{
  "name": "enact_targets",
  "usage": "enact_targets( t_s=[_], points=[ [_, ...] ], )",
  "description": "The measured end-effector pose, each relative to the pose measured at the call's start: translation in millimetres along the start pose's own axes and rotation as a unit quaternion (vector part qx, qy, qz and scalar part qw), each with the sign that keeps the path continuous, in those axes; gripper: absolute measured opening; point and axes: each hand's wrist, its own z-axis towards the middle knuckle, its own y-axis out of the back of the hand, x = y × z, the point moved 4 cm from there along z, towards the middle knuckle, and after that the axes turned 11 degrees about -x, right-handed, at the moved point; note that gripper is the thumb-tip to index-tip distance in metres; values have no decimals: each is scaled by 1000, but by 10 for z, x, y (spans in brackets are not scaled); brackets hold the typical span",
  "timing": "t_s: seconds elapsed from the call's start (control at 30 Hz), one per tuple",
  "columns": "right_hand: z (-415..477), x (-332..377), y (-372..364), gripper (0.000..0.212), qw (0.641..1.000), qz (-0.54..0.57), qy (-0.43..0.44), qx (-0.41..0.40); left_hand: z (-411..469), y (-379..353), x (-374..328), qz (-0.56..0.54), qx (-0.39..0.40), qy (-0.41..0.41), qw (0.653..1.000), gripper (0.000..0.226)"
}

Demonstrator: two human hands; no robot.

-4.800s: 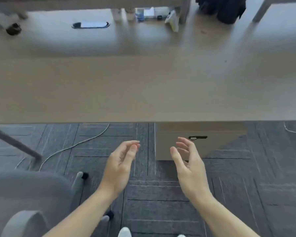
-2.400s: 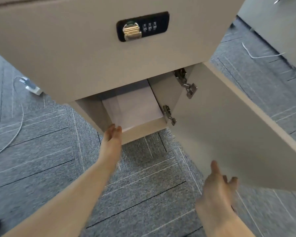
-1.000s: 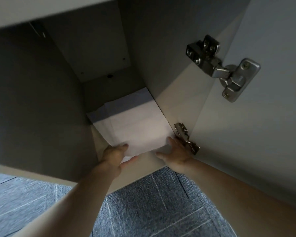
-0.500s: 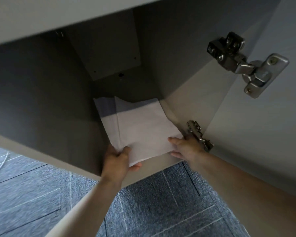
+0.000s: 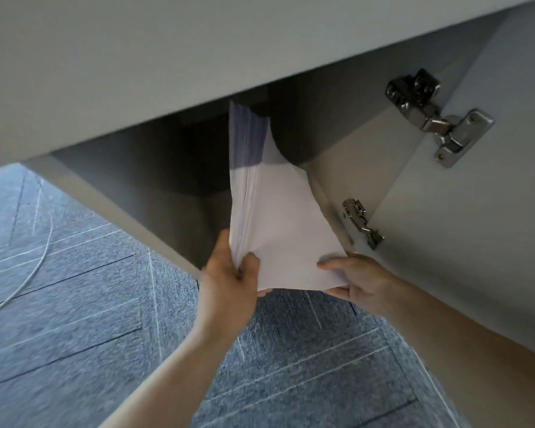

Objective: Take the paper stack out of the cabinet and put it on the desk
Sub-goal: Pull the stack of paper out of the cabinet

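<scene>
Nearest the camera, two bare forearms reach forward over the grey carpet (image 5: 84, 304). The left hand (image 5: 229, 282) is closed on the near left corner of the paper stack (image 5: 278, 223), thumb on top and fingers curled beneath. The right hand (image 5: 359, 282) pinches the near right corner, its fingers lying flat across the top sheet. Between the hands the stack is tipped steeply, its near edge out past the front lip of the cabinet (image 5: 130, 75) and its far end reaching into the dark opening; the sheets fan a little along the left side. The door (image 5: 476, 230) hangs open to the right on its two hinges (image 5: 436, 118).

By my reckoning the task is roughly at its midpoint: the stack is gripped and coming out, but it has not cleared the cabinet, and the carry up to the table and the setting down are both left.

The table is out of view. The cabinet's interior is too shadowed to say whether anything else lies inside, and the stack's far end is possibly touching the upper panel. A pale cable (image 5: 28, 288) on the floor is blurred.
</scene>
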Motion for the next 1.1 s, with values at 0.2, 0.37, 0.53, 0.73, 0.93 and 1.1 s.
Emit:
enact_targets(
  t_s=[0.2,0.37,0.53,0.73,0.93,1.1],
  points=[
    [-1286,144,342,29,996,-48,-32,63,-701,663,-752,-69,48,147,986,43],
    [-2600,560,638,39,993,-96,-39,63,-1324,1339,-1555,-105,91,252,958,33],
    [-3968,834,859,39,988,-133,-79,19,-1845,2044,-2458,-105,122,321,933,28],
    [-5520,1394,862,31,983,-165,-81,-1,-2191,2938,-3542,-100,175,383,901,25],
    [-6873,1991,727,28,978,-204,-36,10,-2314,3912,-4452,-115,237,434,862,26],
    [-7824,2449,417,38,983,-163,40,70,-2147,4688,-4970,-200,276,419,841,46]
  ],
)
